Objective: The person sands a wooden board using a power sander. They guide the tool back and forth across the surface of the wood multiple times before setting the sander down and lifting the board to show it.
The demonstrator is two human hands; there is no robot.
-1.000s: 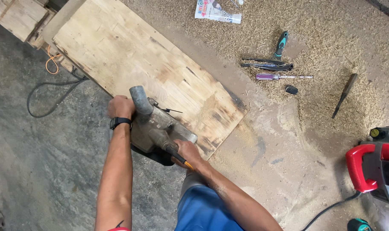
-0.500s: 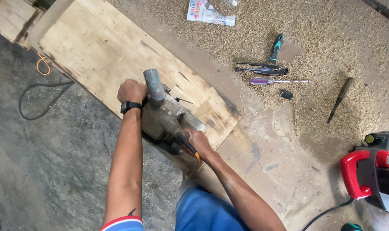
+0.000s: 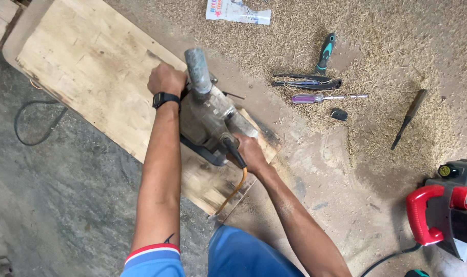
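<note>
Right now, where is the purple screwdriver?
In the head view, the purple screwdriver lies right of the sander, on sawdust below the black pliers.

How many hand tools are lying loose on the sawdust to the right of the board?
5 that I can make out: a green-handled tool, dark pliers, a purple-handled screwdriver, a small black piece, and a chisel apart on the right. Sawdust may hide more.

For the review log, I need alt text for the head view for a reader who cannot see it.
A person's left hand and right hand grip a grey power sander resting on a worn wooden board on a dusty floor. To the right, hand tools lie in sawdust, and a red-handled machine sits at the edge.
</note>
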